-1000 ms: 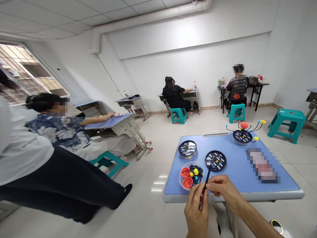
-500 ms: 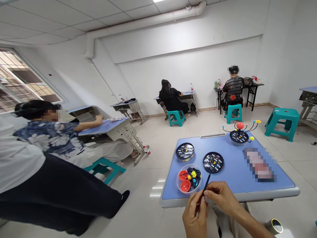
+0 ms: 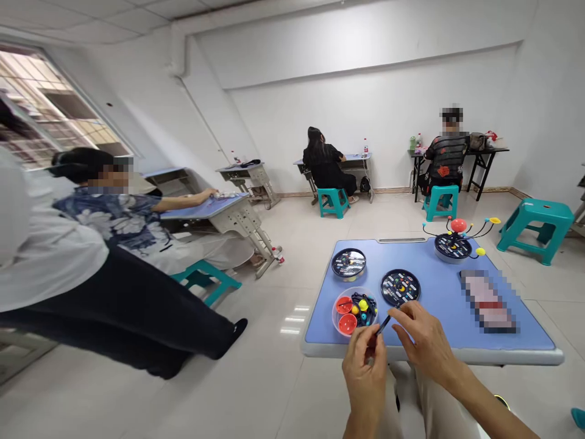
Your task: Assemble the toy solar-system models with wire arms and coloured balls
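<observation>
Left hand point(image 3: 364, 375) pinches one black rod point(image 3: 384, 324), right hand point(image 3: 425, 338) is open beside it. One clear bowl point(image 3: 333, 312) is near them

On the tabletop's far right corner stands a solar-system model point(image 3: 452, 247) with a red ball on wire arms. A pixelated card point(image 3: 488, 302) lies near the right edge. Beyond, a teal plastic stool point(image 3: 534, 228) stands on the floor. To the left, a person in a floral shirt point(image 3: 114, 222) rests an arm on a blue desk point(image 3: 205, 208).
</observation>
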Motion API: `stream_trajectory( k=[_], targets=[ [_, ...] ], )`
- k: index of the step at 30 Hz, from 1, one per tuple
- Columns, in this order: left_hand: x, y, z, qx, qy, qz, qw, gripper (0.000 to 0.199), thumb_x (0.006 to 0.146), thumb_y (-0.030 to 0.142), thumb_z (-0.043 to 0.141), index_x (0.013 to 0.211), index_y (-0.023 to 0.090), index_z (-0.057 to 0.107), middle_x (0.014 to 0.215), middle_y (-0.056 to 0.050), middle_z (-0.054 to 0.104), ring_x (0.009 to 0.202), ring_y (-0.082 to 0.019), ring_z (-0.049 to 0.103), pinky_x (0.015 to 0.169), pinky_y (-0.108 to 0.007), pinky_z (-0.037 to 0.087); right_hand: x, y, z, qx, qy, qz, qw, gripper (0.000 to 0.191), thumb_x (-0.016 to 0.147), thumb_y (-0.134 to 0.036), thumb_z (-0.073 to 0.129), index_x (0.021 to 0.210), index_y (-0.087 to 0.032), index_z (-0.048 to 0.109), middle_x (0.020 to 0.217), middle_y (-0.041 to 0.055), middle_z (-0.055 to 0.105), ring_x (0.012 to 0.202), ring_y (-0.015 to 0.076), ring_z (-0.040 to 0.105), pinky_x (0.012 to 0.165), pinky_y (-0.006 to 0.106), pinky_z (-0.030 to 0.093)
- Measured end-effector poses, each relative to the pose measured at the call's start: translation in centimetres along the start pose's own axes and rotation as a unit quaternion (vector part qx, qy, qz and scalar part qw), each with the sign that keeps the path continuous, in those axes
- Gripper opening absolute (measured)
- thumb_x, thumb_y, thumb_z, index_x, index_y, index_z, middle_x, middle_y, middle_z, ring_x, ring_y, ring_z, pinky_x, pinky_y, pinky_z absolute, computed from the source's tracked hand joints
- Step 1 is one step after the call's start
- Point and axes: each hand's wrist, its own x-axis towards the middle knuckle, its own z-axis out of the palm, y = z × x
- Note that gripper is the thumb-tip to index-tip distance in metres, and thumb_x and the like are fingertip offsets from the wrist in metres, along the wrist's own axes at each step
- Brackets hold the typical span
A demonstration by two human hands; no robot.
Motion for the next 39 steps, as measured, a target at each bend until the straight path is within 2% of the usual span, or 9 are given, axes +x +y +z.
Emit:
stream_trajectory(
  k=[6,12,15,17,20,22,26,34,39],
  targets=[
    [1.5,1.9,1.0,-0.015,-0.059,0.039,0.997,0.013,0.086,0.021,0.059,0.091,0.019,0.071,0.079,-0.002,0.065,0.064,-0.012,0.062,0.055,-0.021,0.054,1.4,0.8,0.1,-0.027,-0.014,-0.089,0.996,0.023,0.089,-0.005,0.045,0.086,-0.018,0.064,0.078,0.0057,0.058,0.07,0.0169,0.048,0.057,0.026,0.037],
    [1.6,1.2,2.2,-0.009,-0.1,0.011,0.995,0.017,0.089,0.022,0.056,0.099,0.02,0.071,0.09,-0.005,0.066,0.075,-0.015,0.065,0.066,-0.026,0.057,1.0,1.2,0.9,0.091,-0.029,-0.019,0.995,0.023,0.086,-0.005,0.044,0.087,-0.018,0.064,0.079,0.0054,0.061,0.07,0.0162,0.052,0.059,0.025,0.04],
    [1.6,0.7,2.4,0.004,-0.101,0.005,0.995,0.023,0.09,0.023,0.056,0.109,0.02,0.069,0.094,-0.007,0.067,0.078,-0.016,0.066,0.069,-0.029,0.058,1.1,1.5,1.1,0.2,-0.044,0.075,0.976,0.017,0.084,-0.012,0.05,0.075,-0.019,0.062,0.071,0.0025,0.058,0.062,0.0144,0.049,0.056,0.026,0.038],
    [1.6,0.4,2.2,0.011,-0.081,0.017,0.997,0.026,0.091,0.023,0.054,0.113,0.019,0.067,0.096,-0.008,0.067,0.081,-0.017,0.066,0.072,-0.03,0.057,1.7,1.9,0.7,0.312,-0.057,0.198,0.928,0.014,0.081,-0.021,0.057,0.068,-0.019,0.061,0.062,-0.0002,0.055,0.056,0.0135,0.048,0.054,0.026,0.038],
    [1.4,0.2,1.5,0.02,-0.047,0.036,0.998,0.024,0.093,0.021,0.05,0.11,0.019,0.067,0.098,-0.009,0.067,0.088,-0.018,0.066,0.076,-0.03,0.057,2.6,2.6,-0.2,0.48,-0.042,0.361,0.798,0.017,0.073,-0.031,0.069,0.066,-0.018,0.061,0.054,-0.0026,0.054,0.052,0.0125,0.046,0.053,0.026,0.039],
    [1.1,0.2,1.1,0.019,-0.056,0.032,0.998,0.023,0.093,0.021,0.05,0.109,0.019,0.067,0.096,-0.008,0.067,0.084,-0.016,0.066,0.07,-0.027,0.056,3.1,2.9,-0.7,0.548,-0.019,0.408,0.73,0.022,0.067,-0.033,0.076,0.062,-0.018,0.061,0.054,-0.0021,0.056,0.052,0.0116,0.047,0.052,0.026,0.038],
    [0.6,0.7,1.4,0.002,-0.096,0.025,0.995,0.023,0.09,0.02,0.055,0.11,0.019,0.066,0.092,-0.006,0.066,0.07,-0.013,0.064,0.055,-0.022,0.054,3.1,2.7,-0.7,0.619,-0.019,0.444,0.648,0.025,0.059,-0.03,0.084,0.062,-0.015,0.064,0.056,-0.0011,0.057,0.054,0.0099,0.049,0.051,0.022,0.036],
    [0.1,0.1,2.2,-0.029,-0.053,0.085,0.995,0.016,0.09,0.017,0.056,0.096,0.021,0.071,0.084,-0.002,0.069,0.069,-0.013,0.066,0.061,-0.023,0.056,1.4,1.5,1.0,0.669,-0.045,0.492,0.556,0.033,0.054,-0.026,0.088,0.079,-0.015,0.068,0.056,-0.0021,0.061,0.05,0.0069,0.05,0.049,0.018,0.038],
    [-0.7,-1.0,1.7,-0.049,-0.063,0.073,0.994,0.017,0.091,0.018,0.056,0.099,0.022,0.071,0.084,-0.001,0.068,0.055,-0.009,0.061,0.05,-0.021,0.054,1.0,1.2,0.9,0.657,-0.079,0.473,0.582,0.034,0.058,-0.035,0.086,0.072,-0.015,0.063,0.058,-0.001,0.062,0.05,0.0085,0.053,0.047,0.019,0.038]
  ],
)
